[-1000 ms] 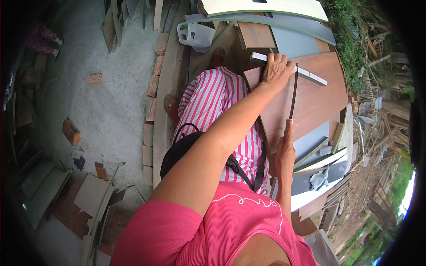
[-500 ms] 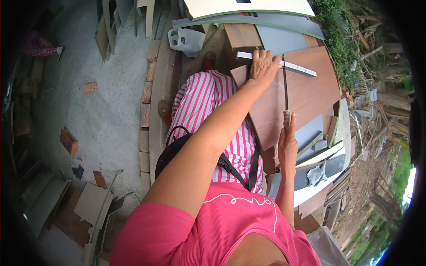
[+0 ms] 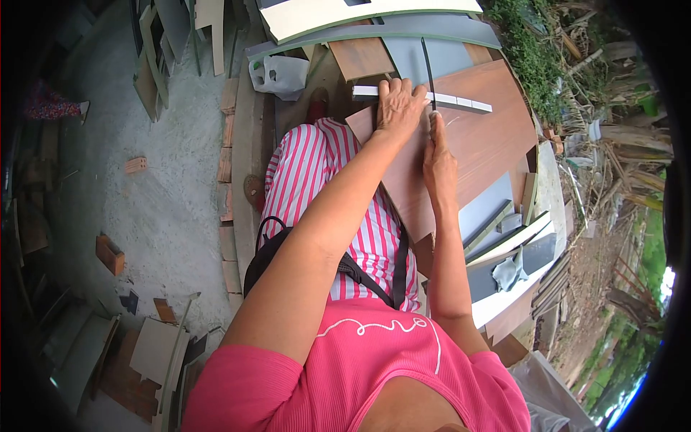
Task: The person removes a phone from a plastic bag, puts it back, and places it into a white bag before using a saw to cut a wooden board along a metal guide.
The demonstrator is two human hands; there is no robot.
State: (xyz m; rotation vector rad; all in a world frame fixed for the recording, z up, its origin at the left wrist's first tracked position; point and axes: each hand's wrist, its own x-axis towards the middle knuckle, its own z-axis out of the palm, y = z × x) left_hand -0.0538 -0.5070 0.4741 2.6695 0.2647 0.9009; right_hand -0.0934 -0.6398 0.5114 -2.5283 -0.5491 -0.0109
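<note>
A narrow white strip (image 3: 461, 103), marked with lines, lies across a brown wood-grain board (image 3: 486, 137). My left hand (image 3: 399, 108) presses on the strip near its left end, fingers curled over it. A long thin dark saw blade (image 3: 428, 65) crosses the strip just right of those fingers and points away from me. My right hand (image 3: 439, 162) is closed round the saw's handle, close to the strip, with most of the handle hidden by the fingers.
Grey and cream panels (image 3: 374, 29) lie beyond the board. Offcuts (image 3: 489, 230) and a grey cloth (image 3: 509, 271) are at the right. A white plastic bag (image 3: 279, 76) sits left of the panels. Bricks (image 3: 225, 165) edge the concrete floor (image 3: 173, 216). Another person's patterned clothing (image 3: 54, 104) shows far left.
My right hand has pushed the saw forward, so its handle is now near the strip and more blade reaches beyond it. The left hand still holds the strip; the whole view has shifted slightly.
</note>
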